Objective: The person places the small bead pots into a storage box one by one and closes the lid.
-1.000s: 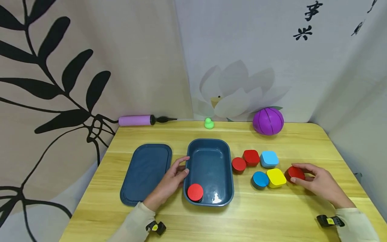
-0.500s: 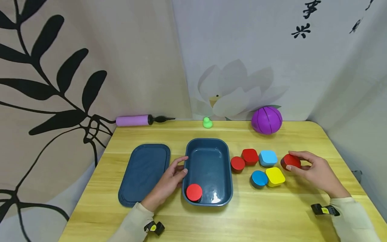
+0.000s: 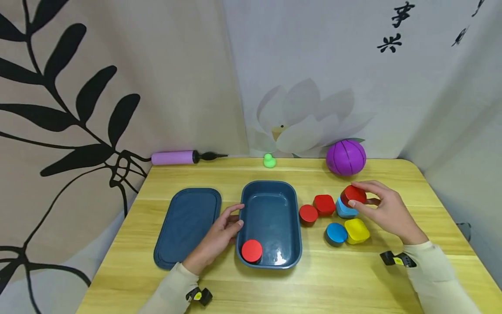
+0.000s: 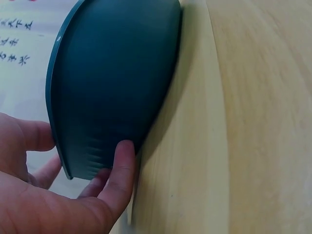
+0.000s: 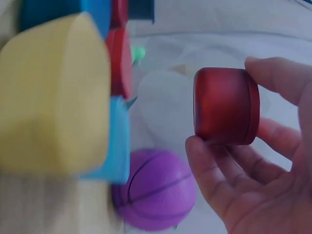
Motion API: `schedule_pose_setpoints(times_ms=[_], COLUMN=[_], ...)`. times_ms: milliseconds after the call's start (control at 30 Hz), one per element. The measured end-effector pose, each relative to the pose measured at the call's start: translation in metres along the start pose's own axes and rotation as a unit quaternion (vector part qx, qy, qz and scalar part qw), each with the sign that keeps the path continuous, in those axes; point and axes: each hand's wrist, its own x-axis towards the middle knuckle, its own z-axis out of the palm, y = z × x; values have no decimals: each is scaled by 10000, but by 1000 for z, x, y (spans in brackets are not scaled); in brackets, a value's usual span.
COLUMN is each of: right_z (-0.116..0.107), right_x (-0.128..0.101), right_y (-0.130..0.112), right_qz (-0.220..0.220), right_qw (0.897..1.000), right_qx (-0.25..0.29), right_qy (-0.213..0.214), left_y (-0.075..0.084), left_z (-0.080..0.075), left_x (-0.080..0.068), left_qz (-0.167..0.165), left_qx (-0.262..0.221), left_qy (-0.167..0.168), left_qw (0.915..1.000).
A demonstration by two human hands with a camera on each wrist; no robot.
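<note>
Red round block (image 3: 354, 194) sits pinched between the thumb and curled fingers of the right hand (image 3: 386, 211), lifted off the table (image 3: 353, 279) and hanging just above the light blue square block (image 3: 346, 209). The right wrist view shows the same grip, thumb under and fingers over the block's rim.

At 9 o'clock from that hand lie a red square block (image 3: 324, 204) and a smaller red disc (image 3: 308, 214); at 7 o'clock, a yellow block (image 3: 357, 230) and a blue disc (image 3: 336, 233). At 12 o'clock stands a purple ball (image 3: 347, 157).

The left hand (image 3: 217, 235), fingers fairly straight, presses against the left wall of the dark blue tray (image 3: 269, 192), which holds another red disc (image 3: 252, 250); the lid (image 3: 188, 224) lies at its 9 o'clock.

The grip looks light, so the block could slip and knock its close-packed neighbours. Black brush characters (image 3: 398, 26) mark the backdrop, too stylised to read.
</note>
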Motion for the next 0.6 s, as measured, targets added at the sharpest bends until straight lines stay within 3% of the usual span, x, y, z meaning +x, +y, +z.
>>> schedule_pose_setpoints(times_ms=[367,600], right_z=[31,62], right_x=[20,28], right_y=[-36,-50], right_qz=[-492,-1017], right_qw=[9980,9915], right_qx=[318,570], right_qy=[-232,-570], left_y=[4,2], left_z=[1,-1], left_x=[2,1], left_qz=[74,66], left_qx=[45,-40], left_qy=[-61,-53], left_qw=[9999,10000])
